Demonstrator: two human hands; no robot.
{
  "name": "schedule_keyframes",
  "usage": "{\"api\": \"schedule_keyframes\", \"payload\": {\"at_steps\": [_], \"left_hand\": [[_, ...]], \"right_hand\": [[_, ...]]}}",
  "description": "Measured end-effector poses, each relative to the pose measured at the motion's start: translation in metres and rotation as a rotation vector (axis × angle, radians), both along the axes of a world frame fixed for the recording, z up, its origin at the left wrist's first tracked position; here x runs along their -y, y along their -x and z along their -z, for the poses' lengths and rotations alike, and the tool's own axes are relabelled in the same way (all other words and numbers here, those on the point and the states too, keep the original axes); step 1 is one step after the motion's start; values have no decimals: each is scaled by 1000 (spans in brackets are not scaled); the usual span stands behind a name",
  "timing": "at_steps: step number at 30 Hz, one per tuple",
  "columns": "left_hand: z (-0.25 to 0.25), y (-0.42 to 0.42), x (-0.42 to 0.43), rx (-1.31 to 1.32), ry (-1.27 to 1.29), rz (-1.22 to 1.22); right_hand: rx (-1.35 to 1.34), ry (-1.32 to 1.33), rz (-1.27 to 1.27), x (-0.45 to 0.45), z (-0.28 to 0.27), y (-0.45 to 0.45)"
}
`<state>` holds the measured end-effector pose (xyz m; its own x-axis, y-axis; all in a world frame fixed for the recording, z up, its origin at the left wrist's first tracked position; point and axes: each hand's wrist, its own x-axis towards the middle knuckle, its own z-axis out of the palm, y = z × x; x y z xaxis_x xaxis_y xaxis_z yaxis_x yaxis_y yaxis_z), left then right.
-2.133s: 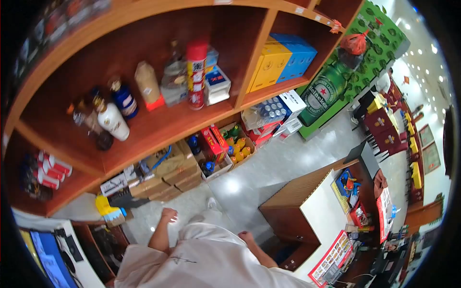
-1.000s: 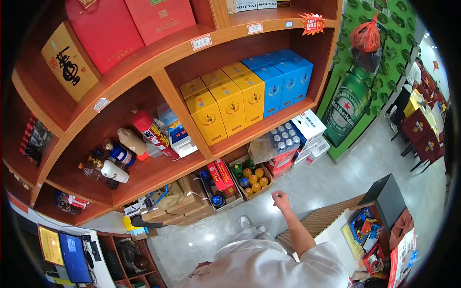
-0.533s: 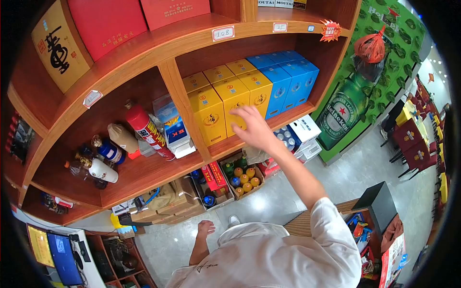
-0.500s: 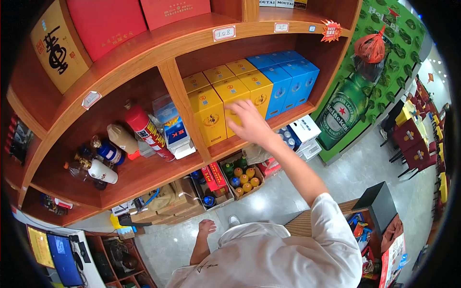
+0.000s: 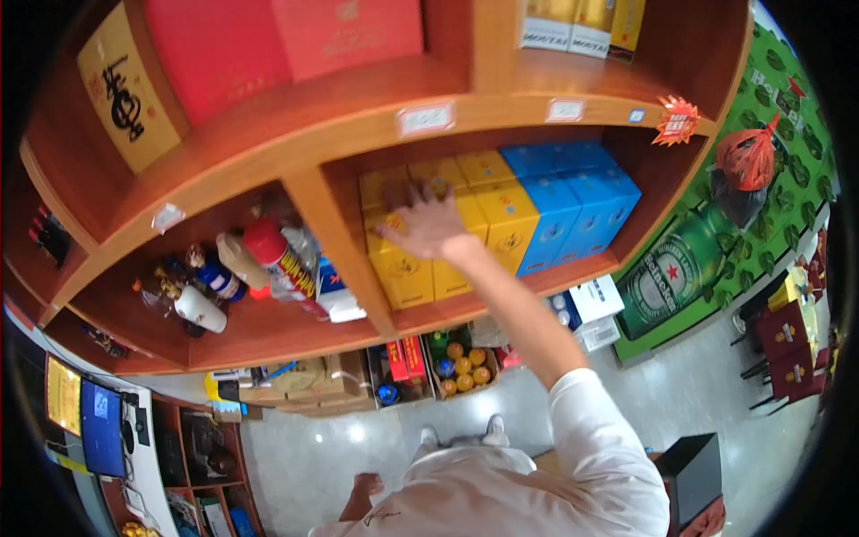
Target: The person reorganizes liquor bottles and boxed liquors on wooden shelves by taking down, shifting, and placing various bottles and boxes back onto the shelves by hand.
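My right hand reaches over the left end of a row of yellow boxes, fingers spread and slightly blurred. It covers part of the front yellow boxes; whether the fingertips touch them I cannot tell. Several blue boxes stand beside the yellow ones, to their right in the same shelf compartment. Down at my left side hangs my left hand, small in view, with its fingers curled and nothing visible in it.
A wooden upright divides this compartment from one holding a red spray can and several bottles. Below are cartons, including one of orange-topped bottles. A black box-shaped stand is at right, monitors at lower left.
My right hand has moved left along the yellow boxes and its fingers have spread. The view has shifted, so the shelf sits lower. My left hand hangs lower in view.
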<state>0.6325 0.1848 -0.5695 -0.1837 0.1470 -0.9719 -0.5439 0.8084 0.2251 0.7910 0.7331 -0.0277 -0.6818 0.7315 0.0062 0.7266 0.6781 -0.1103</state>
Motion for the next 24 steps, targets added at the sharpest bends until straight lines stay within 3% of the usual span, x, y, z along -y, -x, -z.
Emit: {"api": "schedule_keyframes", "payload": {"at_steps": [2, 5, 7, 10, 13, 24], "left_hand": [[0, -25, -2, -21, 64, -107], [-20, -33, 2, 132, -252, -65], [-24, -53, -29, -132, -57, -9], [-37, -48, -69, -325, -220, 44], [-64, -47, -114, -486, -376, -67], [-148, -75, -191, -502, -615, -9]], "right_hand": [[-49, -11, -12, 1, -2, -5], [-118, -18, -17, -2, 3, -10], [-140, -12, -23, -1, 3, -13], [-158, -1, -31, -3, 2, -15], [-179, -15, -40, -3, 1, -18], [-207, -27, -30, -5, 7, -19]]}}
